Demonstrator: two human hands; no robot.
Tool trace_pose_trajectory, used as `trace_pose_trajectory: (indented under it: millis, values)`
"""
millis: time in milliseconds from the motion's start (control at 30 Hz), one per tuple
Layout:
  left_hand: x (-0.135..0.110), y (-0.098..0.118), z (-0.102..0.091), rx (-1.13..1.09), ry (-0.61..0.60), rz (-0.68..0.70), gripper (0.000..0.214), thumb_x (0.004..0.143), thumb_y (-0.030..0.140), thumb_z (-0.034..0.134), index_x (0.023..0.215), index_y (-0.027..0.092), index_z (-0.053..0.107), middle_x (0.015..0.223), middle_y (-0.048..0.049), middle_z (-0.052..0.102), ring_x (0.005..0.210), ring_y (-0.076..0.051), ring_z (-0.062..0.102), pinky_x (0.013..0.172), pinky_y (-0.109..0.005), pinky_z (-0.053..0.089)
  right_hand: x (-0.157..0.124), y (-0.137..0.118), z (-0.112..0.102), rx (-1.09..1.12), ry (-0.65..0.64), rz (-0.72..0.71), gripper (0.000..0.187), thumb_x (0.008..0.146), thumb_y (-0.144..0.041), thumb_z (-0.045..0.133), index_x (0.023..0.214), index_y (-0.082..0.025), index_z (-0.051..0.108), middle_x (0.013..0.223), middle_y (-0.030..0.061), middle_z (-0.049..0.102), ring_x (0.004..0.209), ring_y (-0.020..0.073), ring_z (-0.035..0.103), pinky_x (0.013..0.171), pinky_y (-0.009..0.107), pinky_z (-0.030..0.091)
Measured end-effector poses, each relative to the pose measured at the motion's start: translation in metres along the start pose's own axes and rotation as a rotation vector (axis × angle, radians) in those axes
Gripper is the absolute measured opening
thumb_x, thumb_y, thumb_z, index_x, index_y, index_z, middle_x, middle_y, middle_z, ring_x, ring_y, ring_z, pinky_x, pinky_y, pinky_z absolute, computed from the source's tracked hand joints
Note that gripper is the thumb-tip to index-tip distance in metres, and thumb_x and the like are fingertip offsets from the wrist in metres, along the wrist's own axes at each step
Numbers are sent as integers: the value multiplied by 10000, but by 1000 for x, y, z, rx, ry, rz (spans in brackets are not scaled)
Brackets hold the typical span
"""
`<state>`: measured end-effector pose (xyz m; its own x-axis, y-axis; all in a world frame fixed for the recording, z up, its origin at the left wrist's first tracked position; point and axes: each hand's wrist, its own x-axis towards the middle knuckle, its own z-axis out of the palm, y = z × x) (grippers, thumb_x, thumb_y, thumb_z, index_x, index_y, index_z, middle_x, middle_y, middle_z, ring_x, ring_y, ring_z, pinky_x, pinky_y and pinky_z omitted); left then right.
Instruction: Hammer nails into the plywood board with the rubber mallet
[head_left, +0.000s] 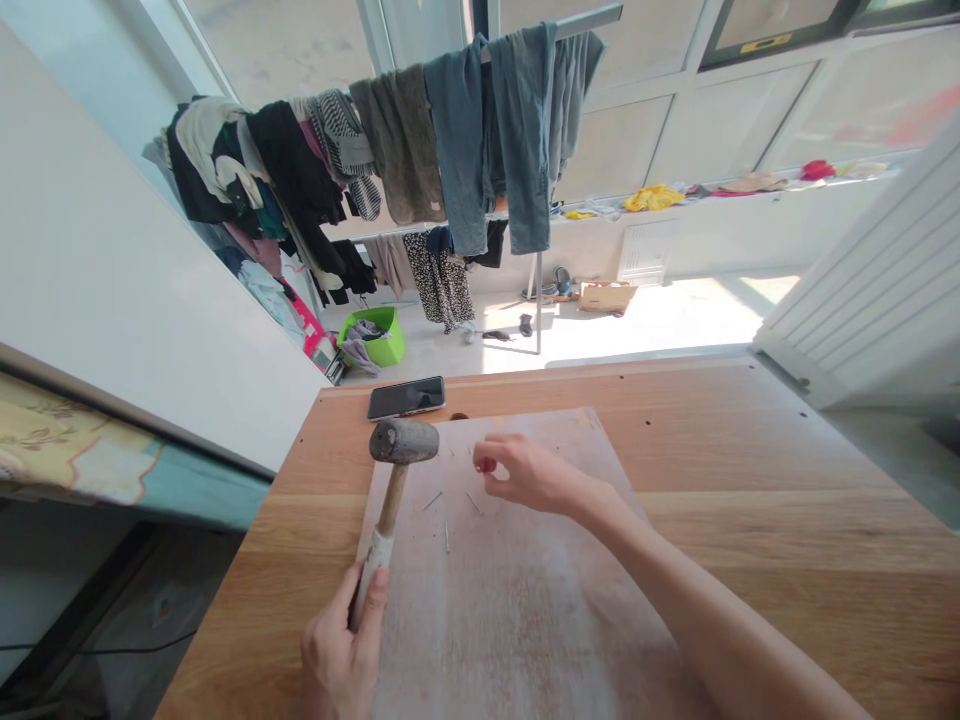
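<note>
My left hand point(341, 645) grips the wooden handle of a hammer point(396, 470) near its taped lower end; the dark head points up over the far left part of a pale wooden board point(517, 600). My right hand point(525, 472) hovers over the board's far middle, its thumb and forefinger pinched together on something too small to name, perhaps a nail. Three loose nails point(433, 500) lie on the board between the two hands.
The board rests on a wooden table point(750, 520). A black phone point(406, 397) lies at the table's far edge. Beyond it stand a clothes rack hung with garments point(420, 150), a green basket point(375, 338) on the floor, and a white wall point(112, 280) to the left.
</note>
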<state>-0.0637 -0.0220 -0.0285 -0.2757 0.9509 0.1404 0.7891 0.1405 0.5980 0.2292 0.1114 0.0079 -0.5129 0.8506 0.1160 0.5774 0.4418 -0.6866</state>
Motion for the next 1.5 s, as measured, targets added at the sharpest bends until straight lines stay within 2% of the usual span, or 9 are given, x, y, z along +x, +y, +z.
trace_pose_trajectory:
  millis: [133, 267, 400, 567, 833, 967, 1067, 1233, 1500]
  values:
    - [-1, 2, 0, -26, -2, -16, 651, 947, 787, 454, 914, 236, 799, 626, -51, 740, 615, -248, 733, 520, -272, 496, 3, 28, 4, 123, 245, 145, 158, 805, -61, 613, 872, -202, 638, 798, -12, 671, 720, 136, 594, 704, 260, 433]
    - [-1, 0, 1, -33, -1, -36, 669, 942, 804, 448, 927, 236, 802, 635, -52, 750, 642, -253, 742, 545, -278, 503, 3, 40, 14, 135, 324, 135, 98, 854, -116, 623, 892, -206, 638, 773, -21, 649, 671, 129, 571, 693, 264, 448]
    - [-1, -3, 2, -33, 6, -33, 659, 943, 793, 457, 960, 233, 805, 717, -66, 790, 717, -266, 769, 582, -285, 518, 2, 40, 20, 105, 318, 87, 106, 862, -99, 616, 886, -201, 633, 814, -7, 648, 690, 129, 578, 699, 259, 457]
    - [0, -2, 1, -18, 1, -29, 644, 943, 778, 476, 938, 227, 810, 659, -60, 763, 656, -257, 751, 559, -283, 513, 2, 42, 23, 80, 305, 68, 158, 834, -62, 601, 908, -200, 621, 891, 11, 660, 727, 129, 607, 740, 267, 477]
    - [1, 5, -4, -57, -41, -5, 659, 933, 791, 492, 1065, 237, 823, 758, -66, 815, 778, -266, 795, 595, -269, 548, 2, 47, 25, 164, 300, 79, 349, 857, -114, 615, 1191, -212, 588, 995, 26, 735, 761, 143, 613, 786, 300, 500]
    - [13, 16, -12, -33, -127, 99, 601, 924, 759, 537, 1051, 255, 839, 917, -67, 858, 852, -267, 820, 665, -259, 601, 2, 48, 24, 192, 287, 99, 457, 837, -79, 603, 1273, -213, 576, 996, 23, 751, 751, 137, 626, 777, 294, 505]
    - [24, 33, -15, -12, -129, 201, 558, 915, 743, 559, 990, 273, 850, 942, -56, 861, 871, -266, 828, 690, -249, 619, 3, 47, 24, 201, 288, 100, 489, 830, -70, 610, 1297, -209, 576, 985, 19, 750, 740, 135, 632, 763, 288, 504]
    - [29, 53, -6, 7, -173, 281, 532, 950, 714, 518, 902, 291, 837, 796, -36, 842, 691, -219, 806, 577, -229, 585, 2, 46, 22, 182, 283, 115, 526, 812, -31, 626, 1309, -198, 590, 964, 18, 735, 778, 147, 643, 772, 280, 483]
    - [26, 51, 5, 47, -116, 300, 533, 935, 721, 535, 950, 286, 842, 891, -77, 857, 782, -262, 824, 641, -269, 608, 2, 46, 23, 177, 274, 125, 543, 818, -17, 629, 1330, -192, 580, 908, 1, 709, 789, 156, 625, 764, 273, 449]
